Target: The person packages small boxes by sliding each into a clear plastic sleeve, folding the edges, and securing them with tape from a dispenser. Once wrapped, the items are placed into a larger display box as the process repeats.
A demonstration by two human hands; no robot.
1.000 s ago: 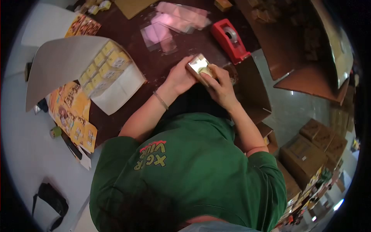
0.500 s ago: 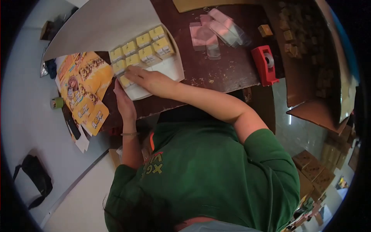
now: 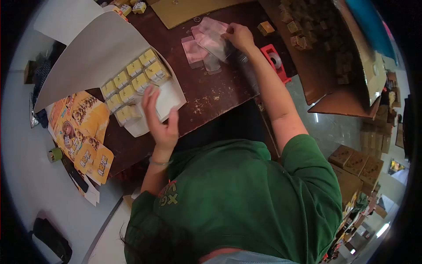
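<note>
My left hand (image 3: 161, 125) hovers at the near right corner of an open white carton (image 3: 179, 94), its fingers apart and nothing held. Several small yellow-topped boxes (image 3: 140, 82) stand in rows inside the carton, and its right part shows bare white bottom. My right hand (image 3: 241, 38) reaches across the table, thumb and fingers closed on the edge of a clear plastic box (image 3: 214, 43) that looks flattened. More clear, pinkish plastic boxes (image 3: 193, 49) lie beneath and beside it.
A red tape dispenser (image 3: 276, 62) and a small orange box (image 3: 265, 28) lie right of my right hand. Farther right stands a large cardboard box (image 3: 316, 83) with many small boxes. Printed yellow card sheets (image 3: 83, 132) lie at the left. The dark table (image 3: 211, 99) has a worn front edge.
My right hand has left the small boxes in the carton and moved right to the plastic boxes. My left hand has come away from the carton's left side toward its right front. The view has shifted.
</note>
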